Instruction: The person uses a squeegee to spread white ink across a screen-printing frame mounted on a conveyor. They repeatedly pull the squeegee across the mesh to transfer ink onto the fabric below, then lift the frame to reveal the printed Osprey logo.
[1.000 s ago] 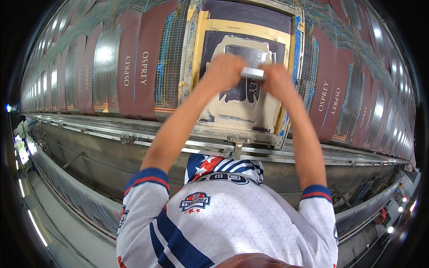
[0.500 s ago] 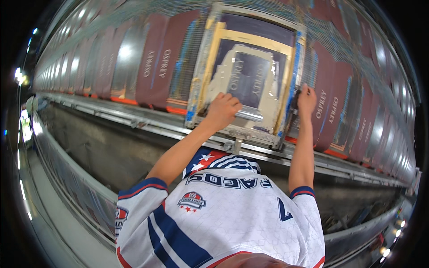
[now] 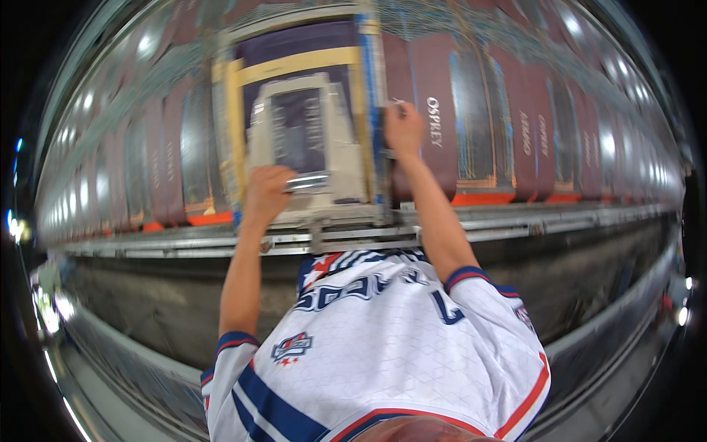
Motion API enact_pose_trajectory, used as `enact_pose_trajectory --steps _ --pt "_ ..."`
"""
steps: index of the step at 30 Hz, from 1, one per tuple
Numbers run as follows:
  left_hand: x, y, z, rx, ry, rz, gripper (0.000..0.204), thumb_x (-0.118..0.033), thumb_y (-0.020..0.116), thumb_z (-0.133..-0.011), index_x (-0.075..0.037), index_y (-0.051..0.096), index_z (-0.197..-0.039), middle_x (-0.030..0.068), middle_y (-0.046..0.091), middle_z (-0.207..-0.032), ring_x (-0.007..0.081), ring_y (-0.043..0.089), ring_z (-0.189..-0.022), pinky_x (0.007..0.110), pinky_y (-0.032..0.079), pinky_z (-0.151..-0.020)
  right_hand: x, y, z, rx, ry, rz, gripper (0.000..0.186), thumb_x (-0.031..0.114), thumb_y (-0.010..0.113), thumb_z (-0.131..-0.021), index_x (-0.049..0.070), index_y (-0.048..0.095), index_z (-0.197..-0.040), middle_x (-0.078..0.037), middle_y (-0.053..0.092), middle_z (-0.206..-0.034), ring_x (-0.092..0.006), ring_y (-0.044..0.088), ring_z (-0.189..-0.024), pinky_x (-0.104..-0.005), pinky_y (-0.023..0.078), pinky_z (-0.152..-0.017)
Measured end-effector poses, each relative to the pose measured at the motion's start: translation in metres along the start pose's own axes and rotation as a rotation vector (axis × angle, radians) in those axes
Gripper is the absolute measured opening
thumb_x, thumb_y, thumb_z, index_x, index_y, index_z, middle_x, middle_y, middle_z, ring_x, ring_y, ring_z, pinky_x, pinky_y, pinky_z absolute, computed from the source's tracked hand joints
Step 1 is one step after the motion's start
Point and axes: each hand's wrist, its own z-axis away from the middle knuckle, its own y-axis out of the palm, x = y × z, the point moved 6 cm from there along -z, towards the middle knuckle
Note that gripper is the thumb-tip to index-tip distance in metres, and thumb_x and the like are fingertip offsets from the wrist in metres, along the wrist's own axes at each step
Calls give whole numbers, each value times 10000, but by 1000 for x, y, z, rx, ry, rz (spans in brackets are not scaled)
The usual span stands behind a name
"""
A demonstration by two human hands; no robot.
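A screen-printing frame (image 3: 296,24), taped in yellow and blue, lies flat over the maroon panels. Inside its pale border sits a dark see-through printing area (image 3: 298,129) with lettering. My left hand (image 3: 269,190) is closed round the left end of a silver, bar-shaped squeegee (image 3: 309,182), at the near end of that area. Beside the frame's right edge, my right hand (image 3: 403,131) has its fingers curled against a small dark part there. What exactly they grip is hidden. A maroon panel with white lettering (image 3: 434,121) lies just right of this hand.
Rows of maroon panels (image 3: 534,140) and shiny bare strips (image 3: 473,118) stretch away to both sides. A metal rail (image 3: 530,227) runs along the table's near edge, between me and the panels. Orange strips (image 3: 482,199) lie along the panels' near ends.
The view has turned, and the frame now appears farther left and straighter. Both hands show farther left with it. The left hand keeps the squeegee; the right stays by the frame's right edge.
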Motion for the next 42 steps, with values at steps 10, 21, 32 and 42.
enact_pose_trajectory --steps 10,21,32,42 --pt "-2 -19 64 -12 21 -57 417 -41 809 -545 -138 701 -937 -6 705 -950 220 645 -890 396 440 -840 4 20 13 -49 14 -104 346 356 674 -910 12 669 -948 -213 671 -793 -372 655 -702 -454 496 -678" --pt "40 -4 24 19 50 -115 399 -24 746 -593 -138 696 -973 14 693 -1000 229 632 -949 398 439 -863 -1 7 29 46 53 120 508 425 603 -977 22 609 -1286 -164 696 -1006 -315 668 -843 -425 507 -778" --pt "130 -4 -153 67 122 -89 216 -270 787 -756 -96 743 -877 124 703 -846 338 669 -818 444 510 -723 -73 -98 188 -29 -182 240 274 44 662 -908 33 665 -1182 -163 660 -1105 -340 631 -1013 -426 506 -888" --pt "30 -15 29 256 231 -39 454 -83 819 -601 -141 696 -1034 11 686 -1026 232 631 -952 403 435 -851 -79 -98 200 -219 -249 361 275 133 695 -911 74 677 -1179 -136 659 -1124 -337 606 -1070 -420 496 -929"
